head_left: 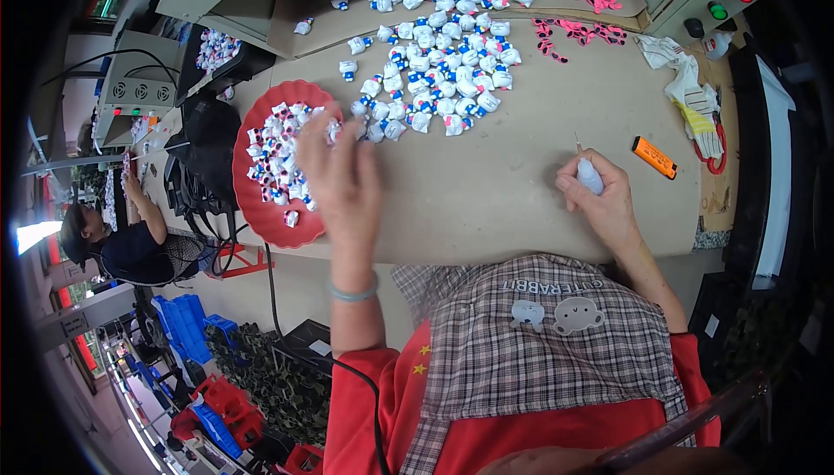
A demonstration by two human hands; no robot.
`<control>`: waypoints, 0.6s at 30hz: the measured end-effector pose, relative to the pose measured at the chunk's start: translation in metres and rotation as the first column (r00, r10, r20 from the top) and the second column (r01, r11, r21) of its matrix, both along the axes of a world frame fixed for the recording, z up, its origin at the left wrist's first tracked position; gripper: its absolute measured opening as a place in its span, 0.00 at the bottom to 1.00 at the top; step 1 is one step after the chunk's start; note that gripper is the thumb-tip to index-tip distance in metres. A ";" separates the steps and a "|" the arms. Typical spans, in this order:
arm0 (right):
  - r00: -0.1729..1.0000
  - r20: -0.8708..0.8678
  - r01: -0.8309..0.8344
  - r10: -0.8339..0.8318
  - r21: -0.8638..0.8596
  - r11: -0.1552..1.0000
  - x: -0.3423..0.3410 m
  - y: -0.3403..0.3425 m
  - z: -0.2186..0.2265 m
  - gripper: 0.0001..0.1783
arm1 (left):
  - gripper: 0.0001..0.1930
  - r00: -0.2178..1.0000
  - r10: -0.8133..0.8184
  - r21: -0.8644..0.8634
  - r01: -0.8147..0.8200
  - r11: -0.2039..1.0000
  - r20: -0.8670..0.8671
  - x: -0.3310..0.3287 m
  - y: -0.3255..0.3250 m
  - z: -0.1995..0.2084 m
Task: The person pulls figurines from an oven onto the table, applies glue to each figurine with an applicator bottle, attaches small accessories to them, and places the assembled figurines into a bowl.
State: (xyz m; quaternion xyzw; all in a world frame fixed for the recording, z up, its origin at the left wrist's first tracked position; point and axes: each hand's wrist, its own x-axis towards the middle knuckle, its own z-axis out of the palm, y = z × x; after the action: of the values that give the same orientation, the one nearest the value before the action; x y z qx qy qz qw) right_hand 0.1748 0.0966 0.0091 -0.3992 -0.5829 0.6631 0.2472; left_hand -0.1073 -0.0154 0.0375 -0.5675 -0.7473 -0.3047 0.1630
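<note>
My left hand (340,171) is blurred by motion over the right rim of a red scalloped tray (306,230). Small white figurines (276,149) with blue and dark pink parts fill much of that tray. Whether the left fingers hold one of them cannot be made out. Close to the worktop, my right hand (605,200) grips a small whitish squeeze bottle (590,176), its thin needle tip pointing up and away from me. Beyond my hands lies a large pile of white-and-blue figurines (443,71).
Small pink pieces (584,32) lie at the back right. An orange lighter (654,158) rests right of my right hand, with gloves (686,84) and red-handled scissors (718,152) beyond. A machine opening stands behind the pile. Black cables (195,184) hang at left, where another person (130,232) works.
</note>
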 end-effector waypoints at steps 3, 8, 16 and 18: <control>1.000 -0.013 -0.012 0.012 -0.007 1.000 0.001 0.001 -0.001 0.04 | 0.14 0.967 -0.153 0.019 0.152 0.988 0.203 0.035 0.021 -0.018; 1.000 0.002 -0.017 0.017 -0.011 1.000 0.000 0.000 -0.002 0.04 | 0.13 0.966 -0.122 -0.119 0.152 0.981 0.227 0.056 0.037 -0.033; 1.000 0.028 -0.012 0.013 -0.014 1.000 0.004 0.000 -0.002 0.04 | 0.13 0.931 -0.203 -0.051 0.229 0.972 0.305 0.059 0.041 -0.049; 0.995 -0.098 -0.020 0.018 -0.019 1.000 0.000 -0.001 0.000 0.06 | 0.12 0.873 -0.189 -0.036 0.229 0.973 0.450 0.057 0.032 -0.038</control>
State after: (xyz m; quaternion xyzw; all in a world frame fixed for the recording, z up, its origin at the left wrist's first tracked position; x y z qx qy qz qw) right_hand 0.1751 0.0956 0.0095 -0.3632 -0.5672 0.6900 0.2652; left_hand -0.0501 0.0165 -0.0007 -0.5670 -0.7118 -0.4085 -0.0709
